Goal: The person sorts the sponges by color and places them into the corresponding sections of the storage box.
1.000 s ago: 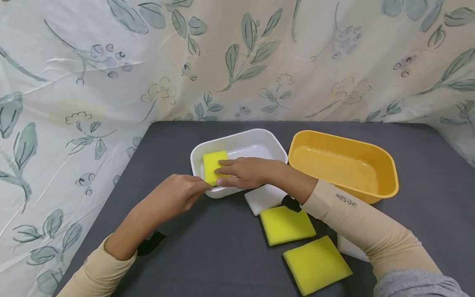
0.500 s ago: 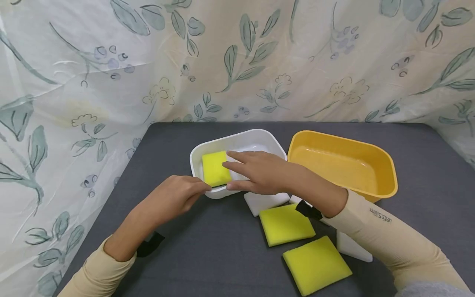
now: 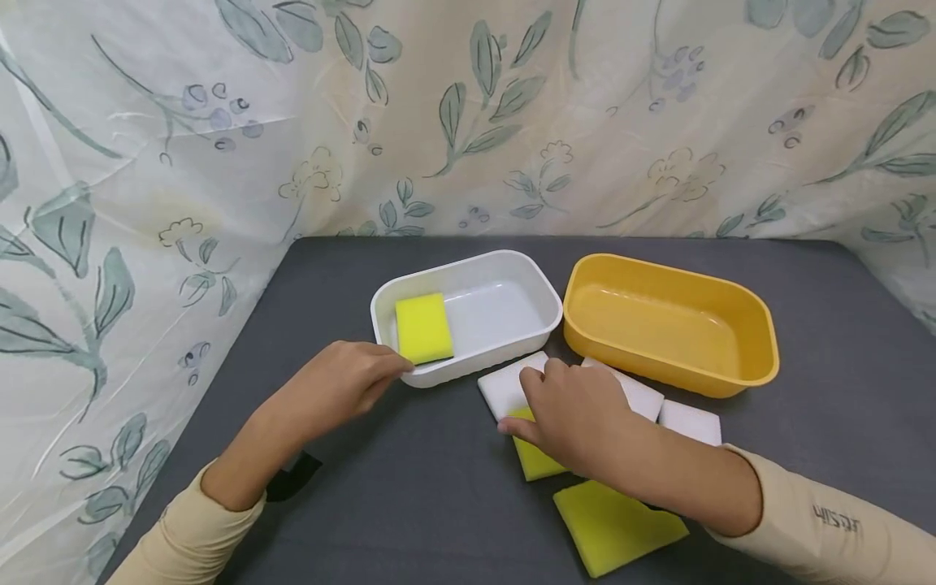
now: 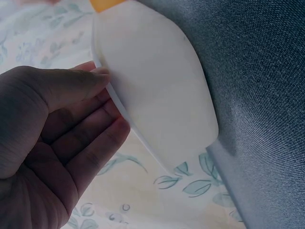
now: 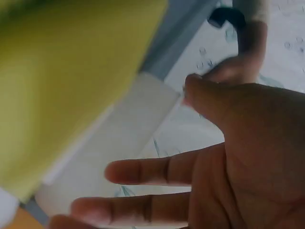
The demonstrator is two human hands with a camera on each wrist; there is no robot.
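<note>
My left hand (image 3: 340, 386) pinches the near-left rim of a white plastic tub (image 3: 504, 317); the left wrist view shows the thumb and fingers on either side of that rim. Inside the tub, at its left end, lies a yellow sponge (image 3: 424, 327). My right hand (image 3: 578, 418) is over the loose sponges, holding nothing, its fingers extended in the right wrist view. Partly beneath it are a yellow sponge (image 3: 534, 460) and a white sponge pad (image 3: 503, 392). Another yellow sponge (image 3: 610, 532) lies nearer me, partly behind the right forearm.
A yellow plastic tub (image 3: 673, 325) stands right of the white one, almost touching it. More white pads, one (image 3: 639, 398) below the yellow tub and one (image 3: 691, 422) farther right, lie on the dark grey table (image 3: 402, 504). A floral cloth (image 3: 468, 122) hangs behind.
My right hand has left the sponge in the white tub and moved right and toward me, over the loose sponges. The left hand stays on the rim.
</note>
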